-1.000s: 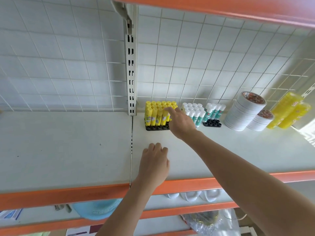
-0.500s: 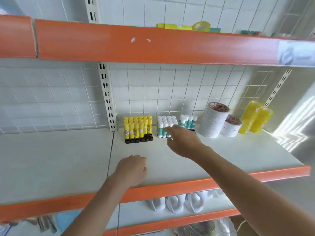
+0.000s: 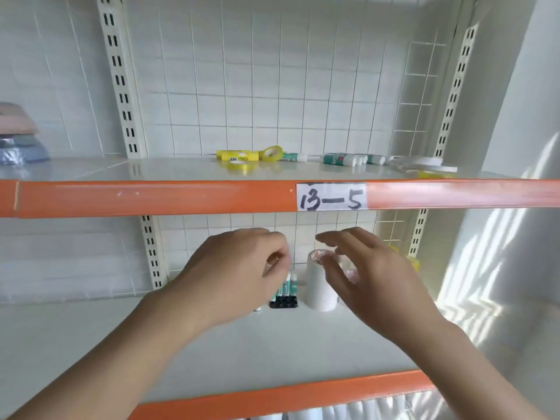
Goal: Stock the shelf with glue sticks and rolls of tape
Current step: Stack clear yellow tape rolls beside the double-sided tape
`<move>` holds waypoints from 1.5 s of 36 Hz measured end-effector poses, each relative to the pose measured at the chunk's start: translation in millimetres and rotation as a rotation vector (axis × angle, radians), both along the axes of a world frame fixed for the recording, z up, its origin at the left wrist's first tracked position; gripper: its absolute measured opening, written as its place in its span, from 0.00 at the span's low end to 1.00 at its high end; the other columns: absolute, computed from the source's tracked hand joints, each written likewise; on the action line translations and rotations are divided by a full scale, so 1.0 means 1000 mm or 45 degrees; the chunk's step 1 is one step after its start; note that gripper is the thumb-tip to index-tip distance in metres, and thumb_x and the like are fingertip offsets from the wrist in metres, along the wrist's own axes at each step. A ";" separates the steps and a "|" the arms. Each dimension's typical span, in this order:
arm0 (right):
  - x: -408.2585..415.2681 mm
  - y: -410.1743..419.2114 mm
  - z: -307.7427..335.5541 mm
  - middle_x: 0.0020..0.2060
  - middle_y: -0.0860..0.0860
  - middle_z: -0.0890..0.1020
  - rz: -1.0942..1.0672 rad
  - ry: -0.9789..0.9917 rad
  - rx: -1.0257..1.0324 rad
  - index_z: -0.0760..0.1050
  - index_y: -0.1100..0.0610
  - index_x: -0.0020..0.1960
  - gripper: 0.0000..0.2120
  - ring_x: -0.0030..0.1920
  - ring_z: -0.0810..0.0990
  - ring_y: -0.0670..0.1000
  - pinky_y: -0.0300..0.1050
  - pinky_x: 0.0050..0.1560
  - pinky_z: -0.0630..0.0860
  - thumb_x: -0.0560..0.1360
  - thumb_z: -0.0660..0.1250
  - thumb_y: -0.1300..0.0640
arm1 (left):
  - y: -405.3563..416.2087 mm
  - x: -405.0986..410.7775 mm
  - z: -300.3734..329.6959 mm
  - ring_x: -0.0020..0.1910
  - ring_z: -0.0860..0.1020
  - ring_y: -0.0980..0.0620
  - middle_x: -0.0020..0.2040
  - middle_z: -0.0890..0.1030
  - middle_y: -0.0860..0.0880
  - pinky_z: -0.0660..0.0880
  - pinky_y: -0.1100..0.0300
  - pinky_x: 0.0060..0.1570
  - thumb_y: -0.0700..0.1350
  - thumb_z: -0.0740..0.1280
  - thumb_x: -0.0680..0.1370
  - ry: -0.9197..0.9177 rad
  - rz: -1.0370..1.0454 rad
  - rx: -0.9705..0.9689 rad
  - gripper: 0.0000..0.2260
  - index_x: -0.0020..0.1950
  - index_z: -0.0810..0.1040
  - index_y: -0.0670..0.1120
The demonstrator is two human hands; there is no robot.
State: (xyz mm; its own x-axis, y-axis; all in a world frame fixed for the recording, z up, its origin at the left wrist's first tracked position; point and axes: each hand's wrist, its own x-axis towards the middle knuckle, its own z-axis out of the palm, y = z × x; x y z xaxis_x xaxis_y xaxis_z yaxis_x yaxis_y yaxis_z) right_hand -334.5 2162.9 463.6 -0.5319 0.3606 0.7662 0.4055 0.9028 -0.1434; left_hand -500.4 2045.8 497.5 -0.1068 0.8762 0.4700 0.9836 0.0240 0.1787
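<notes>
Compared with half a second earlier, the camera points higher: the upper shelf [image 3: 151,169], previously seen only as an orange edge, now shows its surface, and a label reading "13-5" [image 3: 331,196] is legible on its front rail. Both hands have risen off the lower shelf [image 3: 91,334] and are now held in the air in front of the stock. The left hand [image 3: 233,277], formerly resting on the shelf surface, has its fingers curled inward toward the thumb; whether they pinch anything cannot be told. The right hand [image 3: 363,271] has its fingers apart and relaxed, holding nothing, just in front of the stack of white tape rolls [image 3: 318,286]. On the lower shelf, a black tray [image 3: 283,303] holds upright green glue sticks [image 3: 288,286]; most of this tray and the yellow glue sticks seen earlier are hidden behind the left hand. The stack of white tape rolls stands just right of the tray. On the upper shelf lie yellow glue sticks [image 3: 233,155], yellow tape rolls [image 3: 272,153], green glue sticks on their sides [image 3: 342,159] and flat white tape rolls [image 3: 424,162]. A yellow item [image 3: 413,262] behind the right hand is too hidden to identify. Stacked bowls [image 3: 18,137] at the left edge are cut off.
</notes>
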 end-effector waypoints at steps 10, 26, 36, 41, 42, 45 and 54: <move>0.011 0.027 0.082 0.47 0.46 0.81 0.031 0.101 0.205 0.78 0.49 0.57 0.11 0.43 0.81 0.50 0.47 0.35 0.78 0.75 0.64 0.51 | 0.016 0.007 0.093 0.39 0.77 0.57 0.36 0.79 0.57 0.76 0.56 0.43 0.52 0.61 0.78 0.188 0.131 0.157 0.08 0.42 0.77 0.53; -0.114 0.092 0.150 0.60 0.48 0.74 -0.113 -0.617 0.042 0.69 0.47 0.68 0.17 0.58 0.76 0.52 0.48 0.55 0.74 0.80 0.58 0.47 | 0.091 -0.104 0.133 0.55 0.74 0.49 0.53 0.75 0.53 0.71 0.57 0.49 0.55 0.58 0.80 0.483 0.454 -0.373 0.14 0.62 0.75 0.52; -0.177 0.122 0.164 0.70 0.47 0.66 -0.131 -1.214 0.024 0.58 0.47 0.76 0.25 0.64 0.72 0.52 0.54 0.64 0.70 0.80 0.58 0.49 | 0.106 -0.142 0.135 0.61 0.72 0.51 0.66 0.72 0.53 0.70 0.55 0.62 0.59 0.61 0.79 0.312 0.180 -0.700 0.21 0.70 0.70 0.54; -0.206 0.141 0.161 0.68 0.49 0.68 -0.205 -1.277 -0.022 0.63 0.47 0.72 0.22 0.62 0.74 0.55 0.58 0.60 0.73 0.79 0.57 0.53 | 0.113 -0.155 0.133 0.56 0.75 0.53 0.60 0.75 0.54 0.72 0.57 0.58 0.58 0.62 0.78 0.230 0.090 -0.670 0.17 0.64 0.74 0.54; -0.211 0.143 0.161 0.66 0.50 0.69 -0.209 -1.285 -0.035 0.65 0.47 0.70 0.20 0.60 0.75 0.56 0.58 0.59 0.74 0.78 0.57 0.55 | 0.113 -0.157 0.135 0.56 0.75 0.54 0.59 0.75 0.55 0.72 0.57 0.58 0.58 0.63 0.78 0.202 0.068 -0.645 0.16 0.63 0.75 0.53; -0.225 0.148 0.162 0.62 0.50 0.72 -0.207 -1.315 -0.043 0.66 0.47 0.66 0.19 0.56 0.76 0.56 0.58 0.57 0.76 0.77 0.58 0.58 | 0.113 -0.165 0.139 0.56 0.75 0.54 0.57 0.76 0.56 0.72 0.57 0.59 0.57 0.64 0.78 0.106 -0.005 -0.579 0.14 0.60 0.77 0.53; -0.239 0.167 0.152 0.51 0.47 0.71 -0.169 -1.169 -0.082 0.69 0.49 0.59 0.10 0.50 0.72 0.53 0.49 0.50 0.73 0.78 0.56 0.55 | 0.124 -0.184 0.130 0.44 0.76 0.55 0.45 0.79 0.54 0.71 0.61 0.45 0.61 0.66 0.76 0.008 -0.013 -0.525 0.16 0.49 0.79 0.50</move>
State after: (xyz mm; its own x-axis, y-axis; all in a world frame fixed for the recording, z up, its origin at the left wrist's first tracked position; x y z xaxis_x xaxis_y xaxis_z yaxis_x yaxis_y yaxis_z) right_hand -573.6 2330.2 615.8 -0.8712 0.4891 0.0415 0.4842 0.8423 0.2369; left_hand -684.9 2170.1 627.8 -0.0956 0.9922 0.0796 0.9852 0.0828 0.1503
